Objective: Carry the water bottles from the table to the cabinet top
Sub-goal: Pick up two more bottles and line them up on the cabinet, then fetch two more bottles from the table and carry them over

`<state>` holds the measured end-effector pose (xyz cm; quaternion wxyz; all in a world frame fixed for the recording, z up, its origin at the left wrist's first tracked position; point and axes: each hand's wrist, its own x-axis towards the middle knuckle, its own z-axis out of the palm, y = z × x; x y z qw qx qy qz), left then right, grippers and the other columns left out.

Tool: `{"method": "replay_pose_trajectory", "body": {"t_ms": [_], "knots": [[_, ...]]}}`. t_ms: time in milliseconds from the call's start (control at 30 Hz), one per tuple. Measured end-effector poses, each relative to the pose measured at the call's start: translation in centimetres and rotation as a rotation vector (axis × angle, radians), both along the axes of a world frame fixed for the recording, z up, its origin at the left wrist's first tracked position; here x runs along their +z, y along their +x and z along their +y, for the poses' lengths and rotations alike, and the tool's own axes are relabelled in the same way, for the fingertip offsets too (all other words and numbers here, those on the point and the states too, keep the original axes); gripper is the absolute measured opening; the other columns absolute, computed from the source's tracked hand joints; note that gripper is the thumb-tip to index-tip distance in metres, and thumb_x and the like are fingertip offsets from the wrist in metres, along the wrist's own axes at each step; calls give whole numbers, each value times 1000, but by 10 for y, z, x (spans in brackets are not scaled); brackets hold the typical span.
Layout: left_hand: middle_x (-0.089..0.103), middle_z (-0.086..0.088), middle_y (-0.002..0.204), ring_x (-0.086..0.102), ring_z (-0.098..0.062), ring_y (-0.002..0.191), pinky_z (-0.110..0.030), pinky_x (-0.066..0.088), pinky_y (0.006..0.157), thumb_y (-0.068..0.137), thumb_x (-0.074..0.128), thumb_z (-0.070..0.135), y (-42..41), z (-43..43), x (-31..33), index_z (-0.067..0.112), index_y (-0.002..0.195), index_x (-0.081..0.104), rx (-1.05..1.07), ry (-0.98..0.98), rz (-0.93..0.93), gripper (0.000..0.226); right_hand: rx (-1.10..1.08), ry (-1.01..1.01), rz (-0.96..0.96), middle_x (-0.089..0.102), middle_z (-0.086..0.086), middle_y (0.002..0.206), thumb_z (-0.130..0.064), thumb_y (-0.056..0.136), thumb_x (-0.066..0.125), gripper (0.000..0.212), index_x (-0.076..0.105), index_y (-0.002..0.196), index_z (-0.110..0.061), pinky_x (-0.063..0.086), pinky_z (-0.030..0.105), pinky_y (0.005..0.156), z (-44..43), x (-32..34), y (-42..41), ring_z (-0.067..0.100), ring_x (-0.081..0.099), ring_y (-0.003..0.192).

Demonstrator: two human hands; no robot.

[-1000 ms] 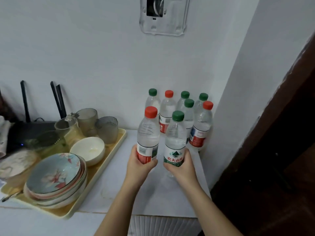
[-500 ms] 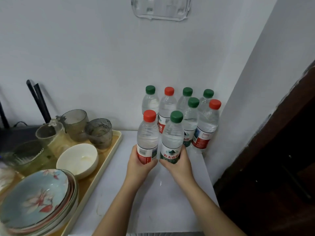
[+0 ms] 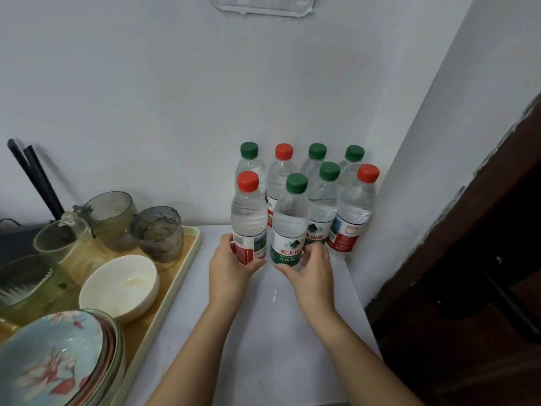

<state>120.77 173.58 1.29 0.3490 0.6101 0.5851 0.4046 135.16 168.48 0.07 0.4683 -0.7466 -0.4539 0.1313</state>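
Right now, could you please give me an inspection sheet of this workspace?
Surface: white cabinet top, bare in front of the hands.
Job's things: eight water bottles upright in the corner; red-capped bottle and green-capped bottle stand in front.
Clutter: yellow tray on the left holding a white bowl, smoky glasses, a glass pitcher and stacked floral bowls.
Grippers: left hand wraps the red-capped bottle; right hand wraps the green-capped bottle.
Cables: thin dark cable at far left.
Surroundings: white walls; clear wall holder; dark wooden frame on the right.
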Motion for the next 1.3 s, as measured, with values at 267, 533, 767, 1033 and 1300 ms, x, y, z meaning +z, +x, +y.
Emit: {"method": "replay_pose_trajectory", "body": {"t_ms": [267,533,767,1033,1300], "knots": [[66,6,96,63,-12,87,-26,47,73,66,86,21,12,16,-1,23,108,58,23,47,-28,50,-4,-31,-22,55,-1,65,-24,73,84,39,45,73,-15,41,33,58,16,1,-4,20,51,62],[66,5,98,62,-13,89,-27,47,74,68,85,20,13,18,-2,23,106,58,17,76,11,47,15,-150,-137,65,6,65,-33,83,74,31,52,77,-13,50,35,59,24,2,-4,28,62,65],[42,-7,146,40,-23,135,-36,38,104,76,79,34,8,-2,4,16,148,26,21,-62,211,91,131,-257,-297,66,-7,102,-47,88,64,30,58,102,-21,50,34,73,2,15,8,19,62,94],[-1,-10,163,-4,-30,149,-44,2,120,91,39,64,-10,-78,8,18,154,-1,95,-149,758,87,473,-481,-651,31,4,155,-57,95,42,63,30,148,-24,26,42,112,-38,25,4,26,25,143],[-5,-8,163,-11,-28,149,-42,-6,119,93,29,63,-42,-199,8,21,154,-1,300,-191,812,80,935,-488,-759,-7,3,165,-58,98,32,71,0,156,-32,-2,53,119,-80,28,-37,28,-12,151]]}}
